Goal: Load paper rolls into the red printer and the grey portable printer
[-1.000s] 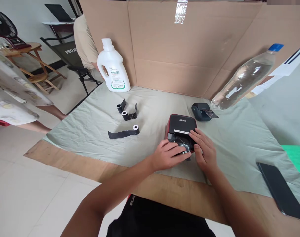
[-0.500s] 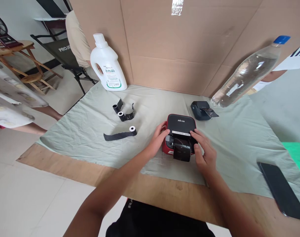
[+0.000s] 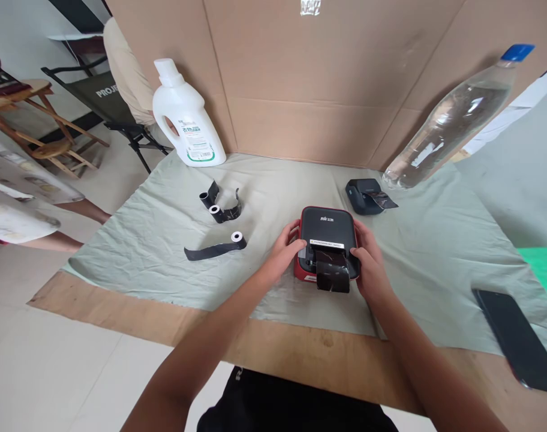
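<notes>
A black label printer [image 3: 326, 231] with a red base sits in front of me on the cloth. Black film or paper [image 3: 332, 271] hangs out of its front slot. My left hand [image 3: 286, 247] grips the printer's left side, thumb on the top edge and fingers behind. On the opposite side my right hand [image 3: 369, 257] wraps round it, thumb on the lid and fingers along the right wall. Farther back stands a smaller dark printer [image 3: 363, 197] with a black strip coming out. Left of my hands lie small rolls of black paper [image 3: 238, 240], partly unrolled.
A white detergent bottle [image 3: 188, 120] and a clear water bottle [image 3: 453, 123] stand before the cardboard wall [image 3: 300, 132]. A phone [image 3: 519, 339] lies at the right front, near green material [image 3: 541, 273]. Other people are partly visible at the left.
My right hand has shifted from the printer's top and front right corner to its right side, fingers now wrapped round it. The view has shifted slightly.
</notes>
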Demonstrator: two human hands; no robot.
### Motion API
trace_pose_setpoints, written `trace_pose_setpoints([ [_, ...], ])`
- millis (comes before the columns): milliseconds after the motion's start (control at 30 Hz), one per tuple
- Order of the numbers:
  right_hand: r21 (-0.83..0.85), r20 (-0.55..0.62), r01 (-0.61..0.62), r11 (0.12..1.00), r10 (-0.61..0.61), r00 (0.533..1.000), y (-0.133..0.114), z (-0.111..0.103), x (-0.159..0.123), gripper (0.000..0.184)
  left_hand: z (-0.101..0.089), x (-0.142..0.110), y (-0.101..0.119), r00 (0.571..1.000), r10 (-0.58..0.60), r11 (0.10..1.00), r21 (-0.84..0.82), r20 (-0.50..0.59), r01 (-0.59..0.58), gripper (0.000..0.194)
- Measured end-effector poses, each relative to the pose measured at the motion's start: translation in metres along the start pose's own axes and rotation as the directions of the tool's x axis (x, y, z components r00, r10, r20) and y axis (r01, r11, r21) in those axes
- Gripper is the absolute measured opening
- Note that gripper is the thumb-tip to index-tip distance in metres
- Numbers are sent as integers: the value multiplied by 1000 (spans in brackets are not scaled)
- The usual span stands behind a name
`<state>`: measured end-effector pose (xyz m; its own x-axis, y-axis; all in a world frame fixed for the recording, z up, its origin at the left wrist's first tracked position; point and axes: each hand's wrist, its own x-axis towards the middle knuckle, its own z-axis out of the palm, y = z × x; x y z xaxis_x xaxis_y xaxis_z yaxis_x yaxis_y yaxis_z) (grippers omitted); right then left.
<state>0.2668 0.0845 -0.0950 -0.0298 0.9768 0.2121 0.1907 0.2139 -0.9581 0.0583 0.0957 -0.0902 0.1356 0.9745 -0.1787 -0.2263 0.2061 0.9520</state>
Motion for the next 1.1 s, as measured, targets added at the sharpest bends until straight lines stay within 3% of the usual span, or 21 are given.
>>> trace_pose_setpoints([
  [200, -37, -57, 0, 999, -2, 998, 7, 1, -5, 57, 1, -1, -4, 999, 47, 999, 25, -8, -47, 56],
  [367, -151, -87, -2, 988, -11, 996, 22, -1, -23, 54, -4, -12, -18, 988, 152, 986, 70, -18, -151, 57],
  [567, -148, 20, 43, 988, -40, 999, 17, -13, -54, 53, -7, -26, -26, 950, 292, 937, 165, 113, -308, 68],
  [700, -236, 112, 148, 960, -124, 986, 11, -10, -60, 75, -4, -29, -25, 939, 306, 921, 199, 158, -334, 72],
  [933, -358, 111, 254, 899, -229, 967, 15, -8, -50, 80, 1, -31, -26, 951, 250, 939, 195, 180, -284, 81],
  [1100, -355, 136, 268, 896, -233, 963, 3, -13, -11, 76, 1, -4, -6, 955, 261, 939, 191, 140, -285, 80],
])
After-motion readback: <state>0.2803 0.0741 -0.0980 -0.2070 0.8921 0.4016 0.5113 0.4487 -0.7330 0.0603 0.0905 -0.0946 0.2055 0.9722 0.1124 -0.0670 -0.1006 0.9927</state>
